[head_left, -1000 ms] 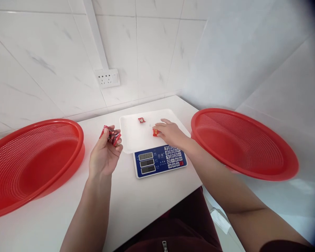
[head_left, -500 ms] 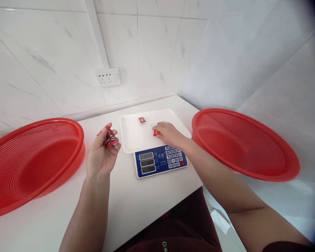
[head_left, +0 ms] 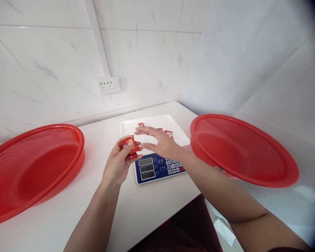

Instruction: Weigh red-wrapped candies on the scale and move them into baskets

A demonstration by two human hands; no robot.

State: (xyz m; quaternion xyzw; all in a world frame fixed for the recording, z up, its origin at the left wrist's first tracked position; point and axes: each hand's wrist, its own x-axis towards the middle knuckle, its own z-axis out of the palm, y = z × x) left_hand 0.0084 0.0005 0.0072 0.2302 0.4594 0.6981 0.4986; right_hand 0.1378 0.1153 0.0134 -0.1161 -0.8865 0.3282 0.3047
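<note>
Left hand grips red packets; right hand, open, blocks part of tray. Baskets left and right, socket upper left.

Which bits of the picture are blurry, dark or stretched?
All in the head view: the right hand looks slightly smeared; the right edge is dark, blackest at the top corner; the right red basket looks stretched; the top display is hard to read.

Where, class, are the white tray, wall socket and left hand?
White tray (head_left: 159, 121), head view: bare far part.
Wall socket (head_left: 109, 85), head view: middle of its faceplate.
Left hand (head_left: 117, 162), head view: middle of the hand.
</note>
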